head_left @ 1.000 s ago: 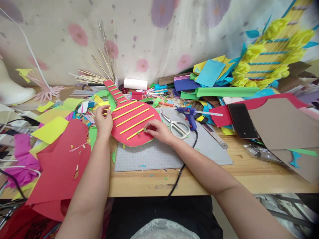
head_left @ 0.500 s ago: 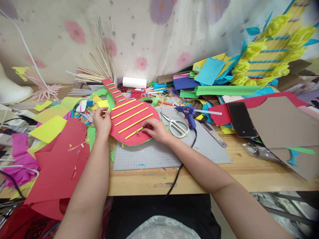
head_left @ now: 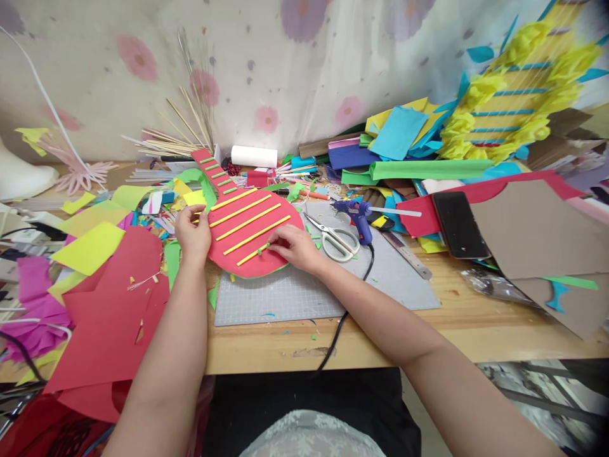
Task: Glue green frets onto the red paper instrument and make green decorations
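Note:
A red paper guitar (head_left: 266, 219) with a green rim lies tilted on the grey cutting mat (head_left: 285, 304). Slanted yellow strips cross its body, and short green strips line its neck (head_left: 214, 170). My left hand (head_left: 193, 235) rests against the guitar's left edge with its fingers curled together. A bit of yellow shows at those fingertips, but what they hold is unclear. Over the lower right of the body, my right hand (head_left: 295, 246) pinches a small green piece (head_left: 269, 245). Another small green piece (head_left: 259, 252) stands by the lowest yellow strip.
Scissors (head_left: 337, 241), a blue glue gun (head_left: 359, 219) with its cord, and a metal ruler (head_left: 406, 254) lie right of the guitar. Farther right are a phone (head_left: 459, 225) and cardboard (head_left: 528, 235). Red paper (head_left: 109, 304) and yellow scraps cover the left side.
The whole view has shifted slightly. Both hands keep the same places on the guitar, the right still pinching the small green piece.

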{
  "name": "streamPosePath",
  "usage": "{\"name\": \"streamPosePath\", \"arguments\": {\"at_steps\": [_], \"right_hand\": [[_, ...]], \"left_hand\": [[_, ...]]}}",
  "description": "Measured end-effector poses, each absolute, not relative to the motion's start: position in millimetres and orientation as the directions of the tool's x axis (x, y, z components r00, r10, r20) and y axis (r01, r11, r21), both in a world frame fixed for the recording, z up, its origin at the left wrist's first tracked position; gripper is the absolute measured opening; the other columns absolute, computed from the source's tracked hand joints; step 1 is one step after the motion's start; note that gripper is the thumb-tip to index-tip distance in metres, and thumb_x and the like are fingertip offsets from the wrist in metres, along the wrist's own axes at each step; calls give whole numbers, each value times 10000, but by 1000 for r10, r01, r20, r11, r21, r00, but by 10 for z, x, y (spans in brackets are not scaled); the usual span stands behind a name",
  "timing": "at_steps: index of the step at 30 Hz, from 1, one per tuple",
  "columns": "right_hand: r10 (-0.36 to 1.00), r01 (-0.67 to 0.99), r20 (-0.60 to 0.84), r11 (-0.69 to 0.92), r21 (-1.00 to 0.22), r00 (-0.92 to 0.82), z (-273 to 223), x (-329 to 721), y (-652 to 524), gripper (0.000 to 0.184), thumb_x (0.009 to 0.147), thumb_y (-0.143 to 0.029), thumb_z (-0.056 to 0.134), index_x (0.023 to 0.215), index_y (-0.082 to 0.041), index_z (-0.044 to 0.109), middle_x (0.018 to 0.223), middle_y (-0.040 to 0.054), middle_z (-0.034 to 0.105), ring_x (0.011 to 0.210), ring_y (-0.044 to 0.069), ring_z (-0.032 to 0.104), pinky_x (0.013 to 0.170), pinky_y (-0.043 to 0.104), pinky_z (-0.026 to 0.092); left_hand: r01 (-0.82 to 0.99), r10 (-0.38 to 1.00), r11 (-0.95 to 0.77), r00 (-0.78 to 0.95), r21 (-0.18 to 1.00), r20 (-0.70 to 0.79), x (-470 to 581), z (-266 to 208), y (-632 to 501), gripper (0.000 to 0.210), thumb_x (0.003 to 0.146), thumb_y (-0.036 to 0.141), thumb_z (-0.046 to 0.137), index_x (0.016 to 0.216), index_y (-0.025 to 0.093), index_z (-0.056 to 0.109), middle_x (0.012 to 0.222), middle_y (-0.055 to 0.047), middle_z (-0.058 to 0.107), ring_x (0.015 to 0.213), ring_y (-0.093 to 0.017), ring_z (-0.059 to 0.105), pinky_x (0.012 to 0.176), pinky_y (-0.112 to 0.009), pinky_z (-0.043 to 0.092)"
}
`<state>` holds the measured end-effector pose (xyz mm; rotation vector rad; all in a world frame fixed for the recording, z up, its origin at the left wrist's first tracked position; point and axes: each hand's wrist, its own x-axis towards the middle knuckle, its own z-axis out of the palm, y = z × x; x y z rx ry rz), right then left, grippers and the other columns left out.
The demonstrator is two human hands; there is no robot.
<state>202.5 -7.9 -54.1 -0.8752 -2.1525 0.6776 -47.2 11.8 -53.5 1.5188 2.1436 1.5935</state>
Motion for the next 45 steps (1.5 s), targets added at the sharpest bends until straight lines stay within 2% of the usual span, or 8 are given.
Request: {"name": "streamPosePath", "arguments": {"at_steps": [13,18,21,24,28,35,40,45], "right_hand": [[715,367,440,674,-642,-543,-558,2024,-80,42,763,-157,609,765,-181,575,777,24,632,760,147,557,688,256,411],[770,366,362,589,-720,-526,-536,2028,-114,190,745,-154,605,906,-198,514,825,6,654,733,135,576,687,267,424],[805,379,302,526,-761,-510,-529,2023,-136,273,729,-164,598,945,-212,438,825,-8,661,672,129,567,655,277,427],[808,335,309,511,-792,-501,-542,2021,-130,291,716,-181,588,924,-223,389,816,-13,645,645,128,559,616,279,430],[833,166,339,446,-880,-438,-525,2045,-44,323,704,-197,567,930,-232,339,813,-20,584,656,120,565,596,271,450],[844,123,370,445,-887,-389,-288,2184,141,330,668,-185,569,898,-226,337,762,-38,493,655,100,526,591,255,438],[826,166,401,494,-853,-397,-189,2278,157,321,670,-159,574,894,-223,352,769,-32,500,646,94,510,586,251,424],[833,119,357,442,-889,-422,-208,2270,122,317,700,-184,572,909,-228,338,753,-29,525,648,115,550,603,279,441]], "left_hand": [[648,715,3,-534,762,451,-421,-432,85,179,746,162,514,881,166,631,863,-33,619,698,-113,545,658,-241,445],[672,659,-50,-534,739,530,-369,-235,110,202,701,138,548,883,140,634,963,-68,588,698,-107,546,646,-240,460],[708,791,-118,-357,696,497,-220,21,97,173,703,202,578,866,163,622,869,-34,603,711,-124,554,647,-243,457],[742,976,-174,41,647,215,-8,281,61,151,719,305,588,778,170,622,760,-15,625,700,-143,566,664,-263,449],[732,871,-285,468,618,-152,253,451,67,269,697,419,606,839,192,628,798,-15,655,720,-161,586,634,-260,435],[785,837,-437,534,439,-121,539,422,185,156,708,330,575,759,187,613,728,-5,639,687,-158,571,640,-268,405],[690,814,-426,574,585,-84,597,381,164,240,692,352,606,852,174,590,799,-23,659,709,-152,593,617,-253,425],[652,846,-376,531,659,-43,572,381,150,183,740,338,563,743,158,596,700,-10,634,621,-113,567,565,-230,418]]}}
